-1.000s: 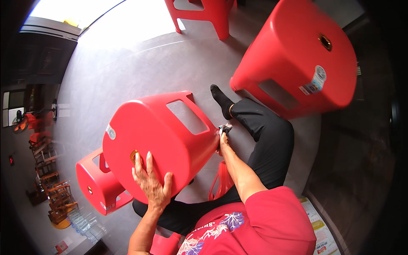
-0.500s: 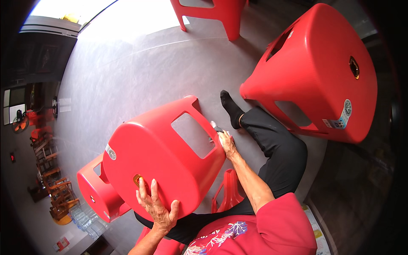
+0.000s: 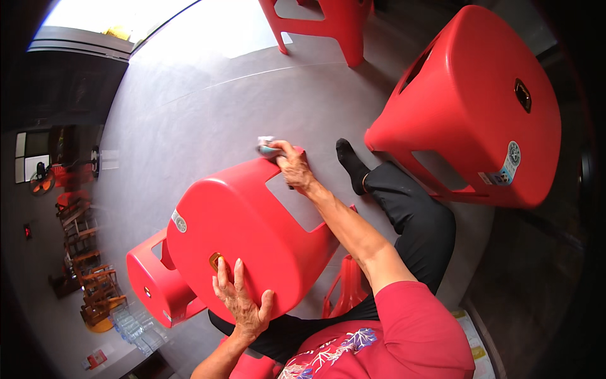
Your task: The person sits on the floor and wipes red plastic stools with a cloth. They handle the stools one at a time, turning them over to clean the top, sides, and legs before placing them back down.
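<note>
A red plastic stool lies tipped in front of me, its seat turned toward me and its legs pointing away. My left hand lies on the seat with fingers spread, the fingertips by the small gold-rimmed hole. At the far end of a leg, my right hand is closed around a small crumpled pale cloth, blurred by motion. A grey round sticker is on the seat's left edge.
A second large red stool stands at the right, another red stool at the far side. A smaller red stool is behind mine on the left. My leg stretches out at the right. Wooden chairs and clear bottles line the left.
My right hand has moved with the cloth from the stool's right side up and left to the far leg end. My left hand stays on the seat.
</note>
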A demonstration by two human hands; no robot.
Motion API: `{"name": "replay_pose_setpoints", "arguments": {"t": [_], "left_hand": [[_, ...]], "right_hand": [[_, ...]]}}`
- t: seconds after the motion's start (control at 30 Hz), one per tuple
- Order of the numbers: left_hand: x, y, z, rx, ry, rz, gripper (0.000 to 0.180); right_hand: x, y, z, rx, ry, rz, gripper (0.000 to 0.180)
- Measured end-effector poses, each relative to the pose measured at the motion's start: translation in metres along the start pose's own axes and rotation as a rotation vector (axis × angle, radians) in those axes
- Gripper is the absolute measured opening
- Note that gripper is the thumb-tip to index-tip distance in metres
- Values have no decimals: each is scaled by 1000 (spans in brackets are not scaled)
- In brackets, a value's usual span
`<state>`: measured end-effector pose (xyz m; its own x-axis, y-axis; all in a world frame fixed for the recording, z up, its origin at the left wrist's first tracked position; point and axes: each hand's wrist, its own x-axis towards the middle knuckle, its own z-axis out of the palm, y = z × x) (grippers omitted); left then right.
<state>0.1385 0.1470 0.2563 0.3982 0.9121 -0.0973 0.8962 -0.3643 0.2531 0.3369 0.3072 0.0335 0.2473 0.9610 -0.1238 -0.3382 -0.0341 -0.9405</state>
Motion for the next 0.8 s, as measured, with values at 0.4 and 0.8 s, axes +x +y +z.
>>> {"name": "replay_pose_setpoints", "arguments": {"t": [0.4,0.8], "left_hand": [[1,6,-2,24,19,-6,76],[1,3,5,35,85,22,76]], "right_hand": [[-102,-161,24,-356,-249,-635,30],[-158,-147,19,-531,-33,-660,24]]}}
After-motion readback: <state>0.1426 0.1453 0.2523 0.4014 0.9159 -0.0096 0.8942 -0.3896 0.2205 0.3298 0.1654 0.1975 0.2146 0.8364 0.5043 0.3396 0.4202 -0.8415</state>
